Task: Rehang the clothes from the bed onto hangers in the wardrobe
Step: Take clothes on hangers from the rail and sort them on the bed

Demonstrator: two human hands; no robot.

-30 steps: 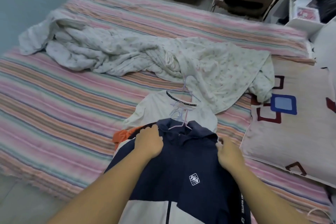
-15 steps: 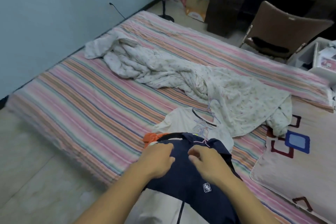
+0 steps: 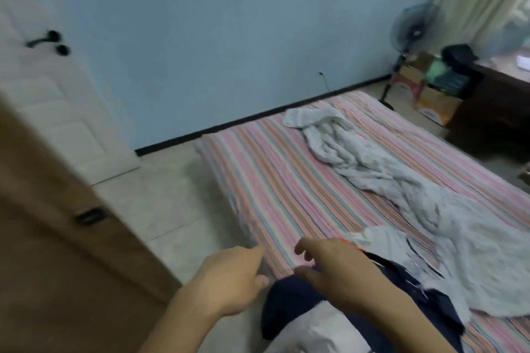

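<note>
A navy and white jacket (image 3: 289, 304) lies at the near edge of the striped bed (image 3: 286, 180), on top of a white shirt (image 3: 384, 243) and a sliver of an orange garment (image 3: 353, 246). My right hand (image 3: 335, 272) hovers over the jacket's top with fingers spread, its thumb touching the navy cloth. To the jacket's left, my left hand (image 3: 232, 281) is over the floor beside the bed edge, fingers loosely extended and holding nothing. Motion blurs the view. No hanger shows clearly.
A brown wardrobe door (image 3: 43, 238) with a recessed handle (image 3: 89, 216) fills the left. Behind it is a white room door (image 3: 43, 94). A crumpled white blanket (image 3: 372, 169) lies across the bed. A standing fan (image 3: 413, 31), boxes (image 3: 433, 106) and a dark desk (image 3: 493, 100) stand at the far right.
The view has swung left toward the wardrobe door. Both hands have lifted off the jacket's collar, opened and shifted left; the left hand is now off the bed.
</note>
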